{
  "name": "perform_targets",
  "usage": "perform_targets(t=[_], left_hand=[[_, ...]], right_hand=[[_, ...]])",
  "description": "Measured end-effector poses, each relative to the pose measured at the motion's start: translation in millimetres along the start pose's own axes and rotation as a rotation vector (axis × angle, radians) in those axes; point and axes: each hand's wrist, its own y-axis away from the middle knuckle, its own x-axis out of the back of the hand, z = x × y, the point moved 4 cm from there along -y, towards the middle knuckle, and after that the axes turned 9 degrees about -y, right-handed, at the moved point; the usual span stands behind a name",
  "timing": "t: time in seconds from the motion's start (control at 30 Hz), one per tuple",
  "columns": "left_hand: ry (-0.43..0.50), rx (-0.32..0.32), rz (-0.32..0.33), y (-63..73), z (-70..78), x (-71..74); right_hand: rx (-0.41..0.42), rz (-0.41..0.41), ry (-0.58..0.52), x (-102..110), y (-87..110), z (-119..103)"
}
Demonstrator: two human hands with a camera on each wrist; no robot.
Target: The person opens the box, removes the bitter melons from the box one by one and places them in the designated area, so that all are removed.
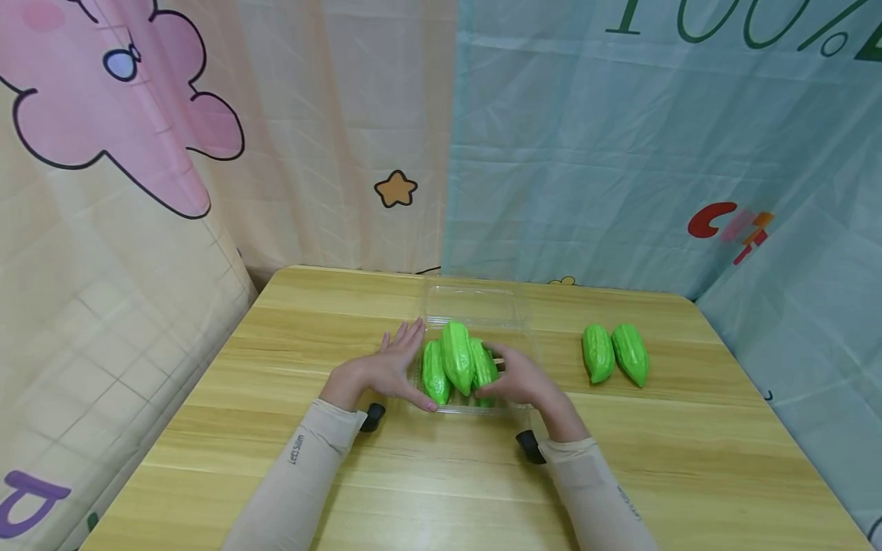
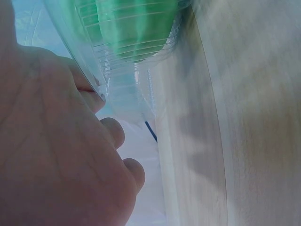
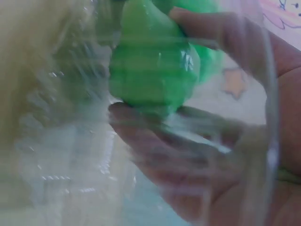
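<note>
A clear plastic clamshell box [image 1: 455, 410] lies on the table with its lid [image 1: 472, 304] folded back. Inside are three bright green bitter melons; one [image 1: 457, 358] rests on top, between the left one [image 1: 434, 373] and the right one [image 1: 485, 363]. My left hand [image 1: 393, 370] is spread along the box's left side, fingers fairly straight, touching the rim. From the right, my right hand [image 1: 521, 377] reaches in and grips the right-hand bitter melon [image 3: 153, 66] between thumb and fingers. The box wall partly blurs this hand in the right wrist view.
Two more bitter melons, one [image 1: 598, 353] beside the other [image 1: 630, 354], lie on the wooden table [image 1: 441, 482] right of the box. Printed curtains [image 1: 620, 168] hang behind the table's far edge and along both sides.
</note>
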Motion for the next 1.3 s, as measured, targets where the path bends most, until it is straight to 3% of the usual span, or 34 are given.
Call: perform_targets(t=[0.27, 0.97, 1.3], left_hand=[[-0.002, -0.001, -0.006, 0.9, 1.4, 1.1], [-0.002, -0.004, -0.009, -1.0, -0.9, -0.3], [-0.013, -0.002, -0.004, -0.8, -0.5, -0.5]], right_hand=[[-0.018, 0.011, 0.028, 20.0, 7.2, -3.4], [0.059, 0.147, -0.131, 54.0, 17.5, -7.8], [0.024, 0.192, -0.162, 69.0, 20.1, -0.1]])
